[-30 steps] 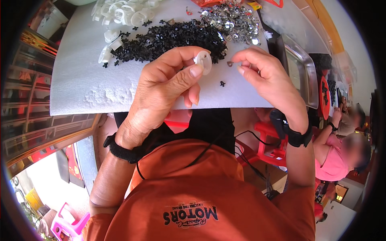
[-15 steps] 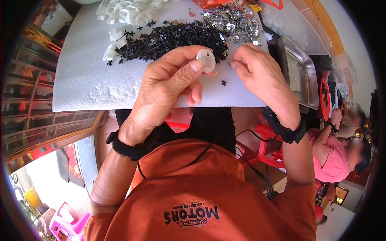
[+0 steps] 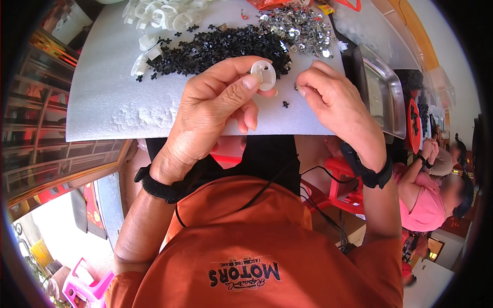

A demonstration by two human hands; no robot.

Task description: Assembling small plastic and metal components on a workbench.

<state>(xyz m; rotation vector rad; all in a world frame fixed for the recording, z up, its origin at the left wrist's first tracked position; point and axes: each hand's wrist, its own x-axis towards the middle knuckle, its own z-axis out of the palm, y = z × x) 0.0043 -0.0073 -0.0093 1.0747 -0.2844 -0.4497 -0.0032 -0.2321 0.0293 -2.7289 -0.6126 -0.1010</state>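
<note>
Turned the white disc [image 3: 269, 77] to show more of its face since a second ago, and rolled the right hand [image 3: 336, 95] over to show more of its back. Pinching the disc by its left edge between thumb and forefinger of the left hand [image 3: 221, 95], with a small hole in view near its top and the other fingers curled loosely below. Gripping a small dark bit [image 3: 296, 88] between the right thumb and forefinger tips, mostly hidden and too small to make out in shape. Holding disc and bit apart, both over a white foam sheet [image 3: 97, 102].

Between and just below the hands, on the sheet, a lone black cross [image 3: 286, 104]. Past the left fingertips, a wide pile of black crosses [image 3: 210, 49]; at its far right end, a glittering heap of metal clips [image 3: 305, 31]. Farther left, a jumble of white plastic parts [image 3: 169, 14]. At the far edge, part of a red bag [image 3: 267, 4]. Right of the right hand, a steel tray [image 3: 396, 97].

Wearing a black band [image 3: 156, 189] on each wrist and an orange shirt [image 3: 246, 251]. Below the sheet's level, a red stool [image 3: 339, 192]; out to the right, a person in pink [image 3: 423, 205], near a round red tray [image 3: 412, 141] of dark pieces.
</note>
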